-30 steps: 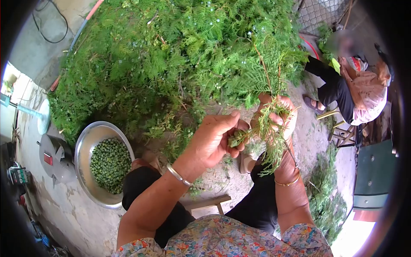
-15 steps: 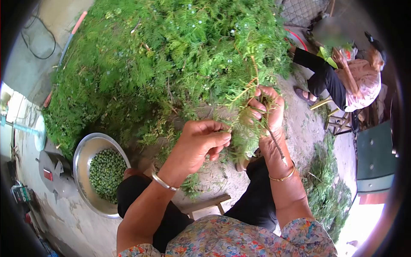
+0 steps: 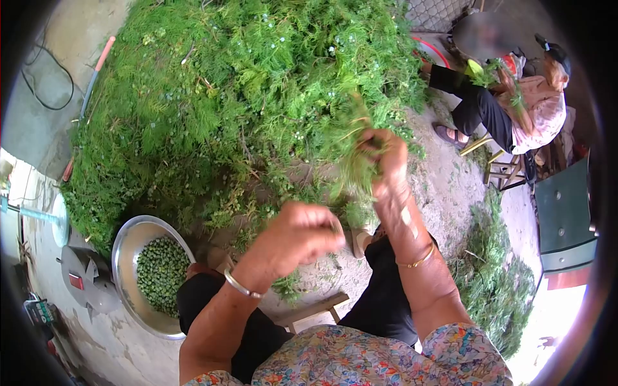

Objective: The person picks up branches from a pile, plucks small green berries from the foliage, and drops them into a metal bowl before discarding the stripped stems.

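Observation:
My right hand [image 3: 388, 157] is closed around a leafy evergreen sprig [image 3: 353, 157], blurred by motion, in front of the big heap of cut evergreen branches [image 3: 257, 83]. To its lower left, my left hand [image 3: 293, 238] has curled fingers pressed together. Something small and dark shows at its fingertips, too smeared to name. Beside my left knee stands a metal basin [image 3: 126, 264] with many small green berries [image 3: 161, 273] in it.
A second pile of green sprigs [image 3: 496, 283] lies at right. Another person [image 3: 534, 109] sits at upper right holding greenery, near a wooden stool [image 3: 504, 168]. A dark green panel [image 3: 563, 212] stands behind. A fan [image 3: 60, 219] is at left.
My right hand has moved up and left with the sprig, which now points more to the left. The left hand has dropped slightly, apart from the sprig. The view has shifted a little.

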Available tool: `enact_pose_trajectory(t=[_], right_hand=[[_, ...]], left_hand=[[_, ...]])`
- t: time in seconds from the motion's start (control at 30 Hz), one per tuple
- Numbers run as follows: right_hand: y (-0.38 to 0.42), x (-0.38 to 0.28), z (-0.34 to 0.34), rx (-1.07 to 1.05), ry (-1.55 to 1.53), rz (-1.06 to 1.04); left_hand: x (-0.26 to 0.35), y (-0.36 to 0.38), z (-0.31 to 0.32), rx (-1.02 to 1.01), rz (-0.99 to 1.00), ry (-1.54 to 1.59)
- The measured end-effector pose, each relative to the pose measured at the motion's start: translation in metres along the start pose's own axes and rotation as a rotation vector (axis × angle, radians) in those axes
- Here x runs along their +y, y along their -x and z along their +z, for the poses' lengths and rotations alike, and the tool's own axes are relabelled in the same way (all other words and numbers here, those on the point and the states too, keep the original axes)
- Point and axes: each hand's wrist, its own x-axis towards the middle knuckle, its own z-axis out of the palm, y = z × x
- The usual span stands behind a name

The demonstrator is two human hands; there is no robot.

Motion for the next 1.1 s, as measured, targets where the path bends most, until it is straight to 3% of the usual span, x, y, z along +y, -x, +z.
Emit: enact_pose_trajectory(t=[0.07,0.1,0.13,0.2,0.23,0.27,0.33,0.47,0.6,0.73,0.8,0.9,1.0,1.07,1.1], right_hand=[[-0.016,-0.016,-0.004,0.279,-0.327,-0.152],[-0.015,-0.021,-0.025,0.026,-0.349,-0.091],[-0.011,-0.019,-0.023,0.029,-0.351,-0.091],[-0.004,-0.015,-0.011,-0.091,-0.223,-0.128],[-0.005,-0.01,-0.007,-0.03,-0.107,-0.147],[-0.003,-0.008,-0.001,-0.038,-0.113,-0.152],[0.004,-0.002,0.008,0.064,0.242,-0.248],[0.01,0.011,0.009,-0.024,0.505,-0.338],[0.017,0.024,0.011,-0.155,0.683,-0.452],[0.021,0.032,0.014,-0.185,1.001,-0.822],[0.021,0.038,0.011,-0.206,1.062,-0.803],[0.019,0.042,0.011,-0.344,1.314,-1.153],[0.02,0.045,0.011,-0.42,1.42,-1.206],[0.022,0.047,0.011,-0.444,1.445,-1.219],[0.022,0.048,0.011,-0.468,1.472,-1.232]], left_hand=[[-0.006,0.008,0.006,-0.294,-0.116,-0.082],[-0.004,0.009,0.007,-0.295,-0.154,0.023],[-0.005,0.009,0.006,-0.297,-0.157,0.022],[-0.009,0.004,-0.005,-0.063,0.034,0.391],[-0.015,-0.001,-0.017,-0.032,0.093,0.477],[-0.015,-0.003,-0.026,0.012,0.148,0.512],[-0.007,0.001,-0.037,0.032,0.23,0.551],[0.006,0.007,-0.054,0.057,0.425,0.514],[0.016,0.008,-0.06,0.133,0.448,0.571],[0.018,0.008,-0.057,0.241,0.52,0.5],[0.021,0.009,-0.057,0.365,0.595,0.296],[0.028,0.011,-0.052,0.512,0.605,0.183],[0.028,0.009,-0.053,0.616,0.635,0.045],[0.026,0.006,-0.052,0.652,0.545,-0.339],[0.018,-0.002,-0.057,0.61,0.536,-0.348]])
